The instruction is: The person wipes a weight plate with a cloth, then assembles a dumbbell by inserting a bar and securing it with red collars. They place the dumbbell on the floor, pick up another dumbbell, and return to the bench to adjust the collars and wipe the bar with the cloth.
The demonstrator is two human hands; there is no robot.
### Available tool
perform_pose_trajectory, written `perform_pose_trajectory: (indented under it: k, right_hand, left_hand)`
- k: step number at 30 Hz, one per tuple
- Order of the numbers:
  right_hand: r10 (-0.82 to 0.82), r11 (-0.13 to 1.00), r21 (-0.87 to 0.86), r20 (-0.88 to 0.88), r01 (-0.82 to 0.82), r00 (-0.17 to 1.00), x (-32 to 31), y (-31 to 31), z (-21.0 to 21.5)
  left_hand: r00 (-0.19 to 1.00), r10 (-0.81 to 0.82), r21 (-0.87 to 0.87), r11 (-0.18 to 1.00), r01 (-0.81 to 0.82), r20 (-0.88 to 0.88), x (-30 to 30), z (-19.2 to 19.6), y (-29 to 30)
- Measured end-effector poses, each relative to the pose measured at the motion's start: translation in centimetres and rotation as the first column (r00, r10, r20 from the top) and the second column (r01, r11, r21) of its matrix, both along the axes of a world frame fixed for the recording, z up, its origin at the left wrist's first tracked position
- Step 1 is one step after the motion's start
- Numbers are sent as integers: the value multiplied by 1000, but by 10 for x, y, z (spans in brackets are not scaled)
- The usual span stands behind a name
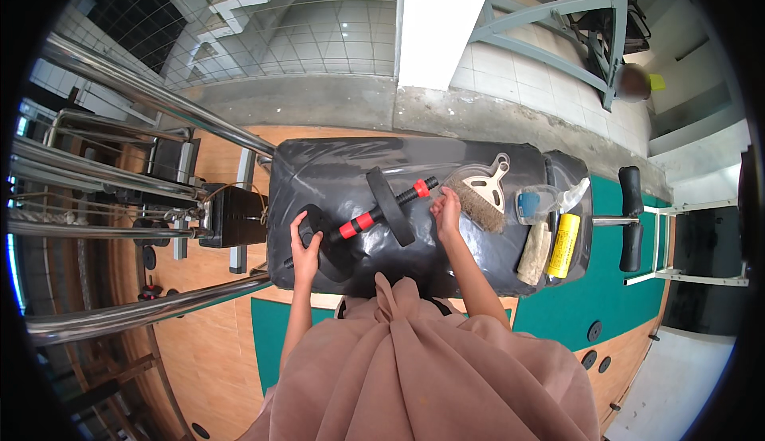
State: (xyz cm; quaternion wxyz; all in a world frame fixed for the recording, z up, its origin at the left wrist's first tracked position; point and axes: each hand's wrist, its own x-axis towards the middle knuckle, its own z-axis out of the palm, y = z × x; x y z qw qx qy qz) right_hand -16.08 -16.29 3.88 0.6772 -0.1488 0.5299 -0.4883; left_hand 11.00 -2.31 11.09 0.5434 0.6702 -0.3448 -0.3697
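Note:
At the left part of a black padded bench (pixel 478 270), my left hand (pixel 305 251) grips a black weight plate (pixel 317 219). Other dark parts beside that plate blend into the bench. A dumbbell bar (pixel 369 219) with red and black sections lies slantwise to the right, one black plate (pixel 390 207) around its middle. My right hand (pixel 448 216) is beside the bar's far right end, fingers curled together; whatever they pinch is too small to tell. Just right of it lies a hand brush (pixel 480 196) with a cream handle and brown bristles.
Toward the bench's right end are a clear spray bottle (pixel 550 200), a rolled cloth (pixel 534 254) and a yellow cylindrical container (pixel 564 246). Chrome rails (pixel 159 309) of a machine run along the left. Several small plates (pixel 590 359) lie on the floor at right, by a green mat (pixel 550 325).

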Motion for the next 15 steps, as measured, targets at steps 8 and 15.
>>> perform_pose_trajectory:
  k: [8,15]
  right_hand:
    - [8,999,-43,-70,-11,998,-4,-2,-6]
    - [44,999,-14,3,-43,999,8,2,8]
  left_hand:
    - [1000,8,14,1000,-8,26,-1,1,-7]
    - [1000,6,25,1000,-6,3,4,-5,-7]
